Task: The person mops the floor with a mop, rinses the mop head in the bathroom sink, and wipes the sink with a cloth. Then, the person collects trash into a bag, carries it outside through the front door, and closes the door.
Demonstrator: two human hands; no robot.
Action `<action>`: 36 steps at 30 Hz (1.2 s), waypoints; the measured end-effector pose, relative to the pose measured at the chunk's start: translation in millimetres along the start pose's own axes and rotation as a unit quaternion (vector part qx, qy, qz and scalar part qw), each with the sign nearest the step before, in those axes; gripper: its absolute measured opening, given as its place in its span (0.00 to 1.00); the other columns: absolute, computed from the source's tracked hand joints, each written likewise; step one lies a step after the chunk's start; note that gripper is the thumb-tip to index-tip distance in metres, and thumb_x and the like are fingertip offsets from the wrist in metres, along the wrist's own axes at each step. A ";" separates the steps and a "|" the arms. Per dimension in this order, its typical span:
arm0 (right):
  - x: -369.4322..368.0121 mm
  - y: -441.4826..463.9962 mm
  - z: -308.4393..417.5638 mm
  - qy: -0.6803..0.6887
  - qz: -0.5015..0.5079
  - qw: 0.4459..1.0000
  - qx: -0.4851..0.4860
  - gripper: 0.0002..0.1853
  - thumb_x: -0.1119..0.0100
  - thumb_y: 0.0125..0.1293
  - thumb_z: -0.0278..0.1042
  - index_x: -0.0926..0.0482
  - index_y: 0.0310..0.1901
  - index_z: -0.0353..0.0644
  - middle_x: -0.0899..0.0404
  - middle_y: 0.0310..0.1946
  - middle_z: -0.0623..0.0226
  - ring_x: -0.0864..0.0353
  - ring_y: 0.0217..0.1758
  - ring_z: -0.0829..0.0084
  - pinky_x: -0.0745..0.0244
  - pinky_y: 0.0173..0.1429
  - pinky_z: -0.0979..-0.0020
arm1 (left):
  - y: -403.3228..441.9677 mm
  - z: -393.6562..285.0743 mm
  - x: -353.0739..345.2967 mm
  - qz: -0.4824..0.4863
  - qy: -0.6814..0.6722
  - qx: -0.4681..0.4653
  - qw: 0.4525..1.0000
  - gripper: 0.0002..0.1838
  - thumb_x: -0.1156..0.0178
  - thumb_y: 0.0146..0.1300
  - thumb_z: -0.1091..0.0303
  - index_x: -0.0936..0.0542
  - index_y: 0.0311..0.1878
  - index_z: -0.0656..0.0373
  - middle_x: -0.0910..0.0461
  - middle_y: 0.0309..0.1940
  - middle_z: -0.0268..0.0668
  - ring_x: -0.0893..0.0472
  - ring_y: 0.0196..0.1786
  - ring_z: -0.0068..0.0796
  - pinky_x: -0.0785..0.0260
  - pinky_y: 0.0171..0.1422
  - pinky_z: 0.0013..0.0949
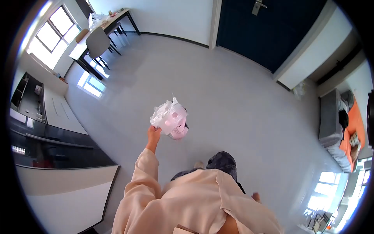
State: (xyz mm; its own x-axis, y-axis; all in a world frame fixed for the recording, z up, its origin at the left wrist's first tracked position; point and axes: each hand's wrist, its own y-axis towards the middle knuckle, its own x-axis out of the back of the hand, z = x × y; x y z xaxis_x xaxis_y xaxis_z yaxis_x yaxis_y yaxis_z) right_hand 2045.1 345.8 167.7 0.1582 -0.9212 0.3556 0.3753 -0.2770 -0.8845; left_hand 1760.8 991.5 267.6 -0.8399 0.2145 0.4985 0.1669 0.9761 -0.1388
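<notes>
Plastic bag (171, 119), pink body with round darker-pink spots, white crumpled part at upper left. Bunched, bulging, creased; dark patches at the right side, contents too unclear to tell. Gripped at its lower-left edge in the left hand (154, 132), out over the gray floor (233, 97).

The door (261, 35) is dark blue; left of it, the chair (98, 41) is grey; below it, the bag (171, 121) is pink and white, the top (191, 191) plain peach, the trousers (223, 160) dark, mottled
</notes>
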 end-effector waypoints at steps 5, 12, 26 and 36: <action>-57.4 40.5 113.3 -0.110 -0.051 0.993 0.010 0.16 0.42 0.51 0.47 0.25 0.39 0.48 0.29 0.26 0.69 0.30 0.28 0.73 0.35 0.26 0.65 | 82.8 -78.8 -40.4 0.006 -0.272 -0.033 0.962 0.17 0.40 0.56 0.67 0.28 0.48 0.60 0.25 0.40 0.32 0.25 0.42 0.23 0.33 0.42 0.27; -413.6 -19.7 403.0 -0.355 0.169 0.798 0.458 0.33 0.34 0.46 0.47 0.31 0.51 0.35 0.28 0.40 0.63 0.28 0.35 0.71 0.28 0.36 0.69 | 179.3 -212.8 -76.6 -0.070 -0.393 0.055 0.915 0.17 0.44 0.62 0.63 0.30 0.51 0.57 0.28 0.45 0.34 0.26 0.45 0.27 0.29 0.45 0.32; -862.4 -412.5 480.4 -0.308 0.528 0.752 0.246 0.18 0.31 0.48 0.42 0.23 0.36 0.39 0.24 0.29 0.68 0.25 0.29 0.76 0.27 0.32 0.72 | 440.1 -218.7 -67.3 -0.065 -0.448 0.131 0.882 0.21 0.39 0.55 0.66 0.31 0.51 0.57 0.23 0.34 0.34 0.23 0.31 0.26 0.27 0.31 0.31; -1117.9 -485.9 537.4 -0.249 0.488 0.774 0.318 0.03 0.39 0.48 0.28 0.23 0.25 0.42 0.26 0.20 0.73 0.30 0.18 0.81 0.32 0.22 0.77 | 647.6 -234.0 0.1 -0.059 0.123 -0.189 0.972 0.51 0.31 0.42 0.60 0.50 0.68 0.51 0.40 0.60 0.55 0.39 0.63 0.48 0.45 0.66 0.41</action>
State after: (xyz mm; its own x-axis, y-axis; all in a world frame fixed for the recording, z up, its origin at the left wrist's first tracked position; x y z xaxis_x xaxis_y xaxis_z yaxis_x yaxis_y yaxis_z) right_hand 2176.7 1657.1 362.2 0.9223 -0.3445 -0.1753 0.2049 0.8203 -0.5340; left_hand 1989.7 1631.5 378.0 -0.7238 0.0558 0.6877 0.2935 0.9270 0.2337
